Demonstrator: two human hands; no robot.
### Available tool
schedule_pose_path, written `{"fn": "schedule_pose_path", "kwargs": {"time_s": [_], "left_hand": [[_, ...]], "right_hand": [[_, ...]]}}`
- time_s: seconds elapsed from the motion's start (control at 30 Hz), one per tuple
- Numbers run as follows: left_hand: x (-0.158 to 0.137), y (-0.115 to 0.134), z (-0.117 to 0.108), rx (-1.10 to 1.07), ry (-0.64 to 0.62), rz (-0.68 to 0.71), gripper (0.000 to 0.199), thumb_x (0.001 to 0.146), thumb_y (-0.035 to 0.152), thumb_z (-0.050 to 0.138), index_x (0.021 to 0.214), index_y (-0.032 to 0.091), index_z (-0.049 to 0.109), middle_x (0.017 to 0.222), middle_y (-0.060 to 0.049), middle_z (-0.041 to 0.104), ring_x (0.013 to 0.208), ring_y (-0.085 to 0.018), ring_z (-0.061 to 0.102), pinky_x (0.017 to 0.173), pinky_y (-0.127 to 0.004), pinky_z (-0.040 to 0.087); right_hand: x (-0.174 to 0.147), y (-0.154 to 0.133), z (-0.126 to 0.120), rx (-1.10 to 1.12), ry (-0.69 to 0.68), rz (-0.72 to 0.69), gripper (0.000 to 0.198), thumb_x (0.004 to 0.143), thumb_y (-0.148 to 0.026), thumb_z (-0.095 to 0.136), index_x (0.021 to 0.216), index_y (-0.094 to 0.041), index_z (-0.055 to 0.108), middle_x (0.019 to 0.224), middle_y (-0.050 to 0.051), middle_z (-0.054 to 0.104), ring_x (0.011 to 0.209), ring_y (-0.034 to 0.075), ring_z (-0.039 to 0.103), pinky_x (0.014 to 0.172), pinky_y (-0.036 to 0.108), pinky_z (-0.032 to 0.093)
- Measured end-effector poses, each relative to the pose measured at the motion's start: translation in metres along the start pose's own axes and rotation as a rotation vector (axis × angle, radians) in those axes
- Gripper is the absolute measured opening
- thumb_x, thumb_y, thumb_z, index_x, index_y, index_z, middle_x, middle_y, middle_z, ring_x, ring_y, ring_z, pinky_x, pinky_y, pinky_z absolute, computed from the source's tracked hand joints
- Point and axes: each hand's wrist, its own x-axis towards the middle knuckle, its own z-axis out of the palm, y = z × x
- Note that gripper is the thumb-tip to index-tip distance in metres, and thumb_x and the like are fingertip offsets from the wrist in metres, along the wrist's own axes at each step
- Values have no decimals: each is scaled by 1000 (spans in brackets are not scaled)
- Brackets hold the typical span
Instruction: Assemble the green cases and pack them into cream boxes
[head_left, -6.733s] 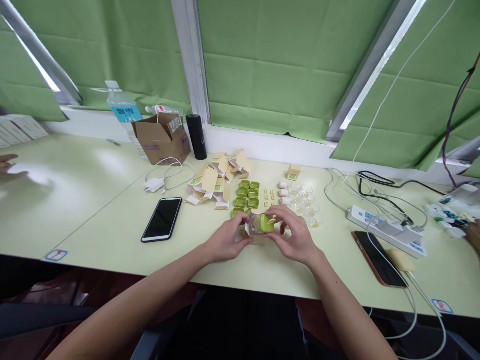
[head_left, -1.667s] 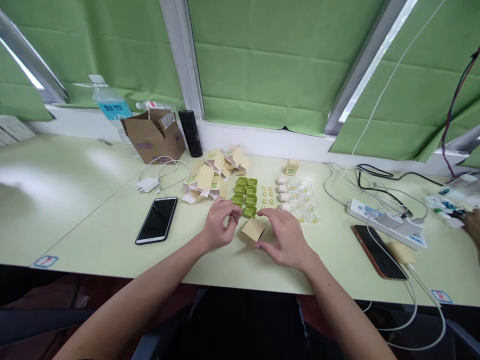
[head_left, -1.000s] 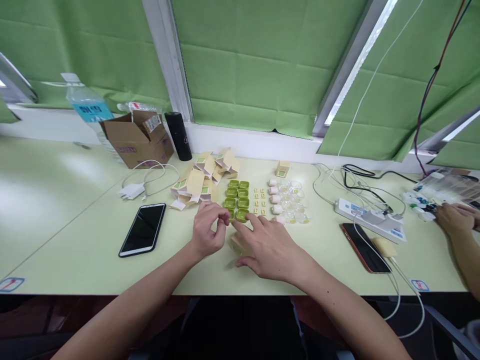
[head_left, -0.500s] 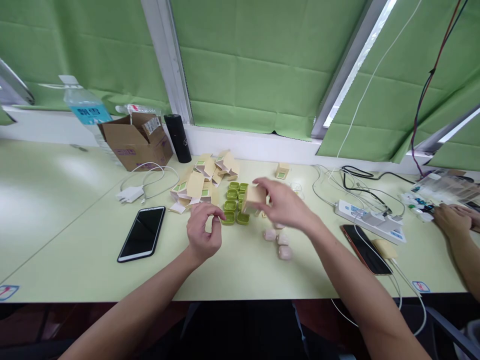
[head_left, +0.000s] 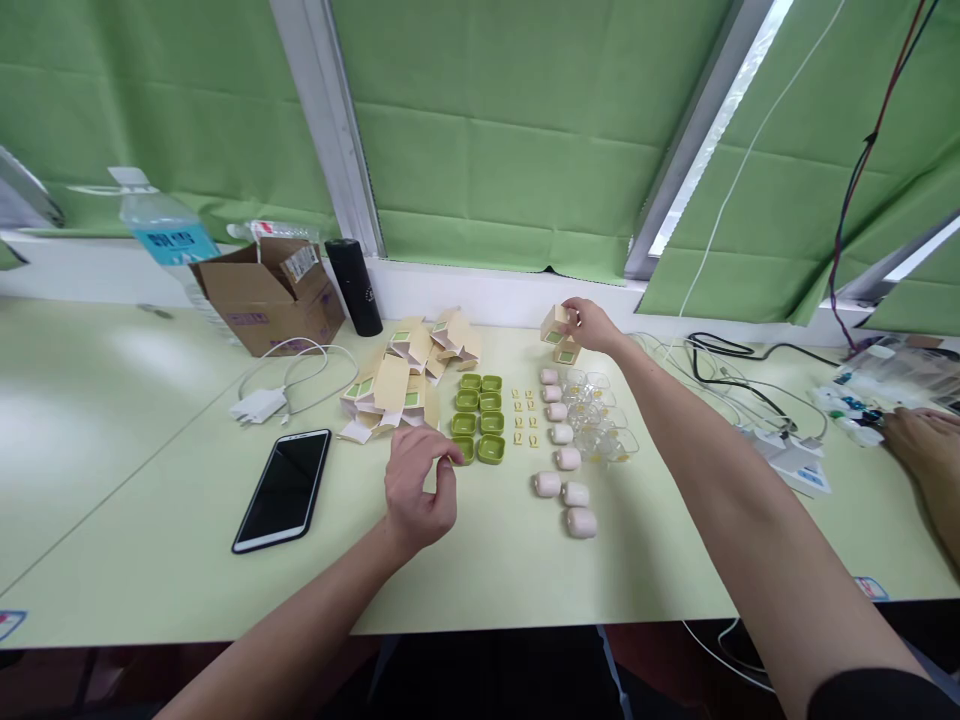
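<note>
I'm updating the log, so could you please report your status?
Right grip holding small carton. Left grip loosely curled, by green trays. Second carton close by the held one, contact unclear.

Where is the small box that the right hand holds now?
In the head view, the held box is right of centre, at the far side of the table, beside another small box.

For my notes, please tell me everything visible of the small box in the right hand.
The small box is cream-coloured, looks like thin card, and shows a green patch on one face; some sides are hidden. The right hand holds it, slightly tilted, near the far edge of the table. In this view it partly overlaps a similar box; whether the two touch, I cannot tell.
</note>
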Motion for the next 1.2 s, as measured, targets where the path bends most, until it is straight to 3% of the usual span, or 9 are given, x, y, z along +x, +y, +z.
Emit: {"fn": "schedule_pose_path", "kwargs": {"time_s": [0.23, 0.4, 0.53, 0.6, 0.73, 0.9, 1.07, 1.2], "left_hand": [[2, 2, -1, 21, -30, 18, 23, 87, 0, 50, 83, 21, 57, 70, 0, 67, 69, -18, 60, 73, -36, 43], [2, 3, -1, 38, -51, 34, 24, 87, -2, 50, 83, 21, 56, 70, 0, 66, 70, -18, 60, 74, -36, 42], [1, 1, -1, 49, -53, 31, 24, 87, -2, 50, 83, 21, 56, 69, 0, 65, 69, -17, 59, 73, -36, 41], [1, 1, -1, 51, -53, 32, 24, 87, -2, 50, 83, 21, 56, 70, 0, 65, 69, -18, 59, 73, -36, 41], [1, 1, -1, 59, -53, 39, 24, 86, -1, 50, 82, 21, 57, 70, 0, 66, 68, -18, 60, 73, -36, 41], [1, 0, 0, 78, -40, 27, 24, 86, 0, 49, 82, 22, 57, 69, 0, 66, 69, -18, 61, 73, -37, 42], [0, -6, 1, 131, -69, -40, 22, 87, 3, 49, 81, 22, 58, 72, -1, 67, 72, -19, 63, 76, -38, 44], [0, -14, 2, 188, -147, -137, 19, 86, 7, 49, 84, 22, 60, 77, -2, 70, 78, -21, 66, 80, -39, 44]], "right_hand": [[10, -3, 37, -256, -106, 14, 47, 85, -25, 67, 132, -24, 64, 135, 12, 67, 135, 36, 46, 115, 50, 32], [2, -2, 56, -328, -108, 81, 51, 91, -28, 60, 142, -24, 58, 161, 16, 44, 156, 41, 21, 124, 60, 14], [-10, -4, 59, -360, -105, 126, 58, 94, -28, 57, 151, -25, 50, 166, 17, 34, 159, 42, 15, 124, 62, 13], [-18, -5, 57, -312, -33, 112, 64, 93, -25, 56, 155, -25, 45, 166, 18, 33, 158, 42, 18, 123, 62, 17], [-47, -6, 47, -127, 237, 99, 56, 92, -15, 48, 147, -23, 53, 155, 17, 48, 148, 38, 32, 118, 56, 30], [-110, -18, 29, 192, 551, 40, 29, 91, -20, 49, 114, -23, 68, 116, 12, 71, 116, 32, 54, 102, 51, 44], [-174, -39, 16, 409, 640, -21, 16, 94, -28, 54, 102, -24, 67, 85, 2, 69, 79, 21, 61, 76, 36, 48], [-196, -53, 20, 405, 588, -57, 14, 93, -25, 54, 92, -24, 67, 75, 1, 67, 69, 19, 58, 69, 33, 46]]}}
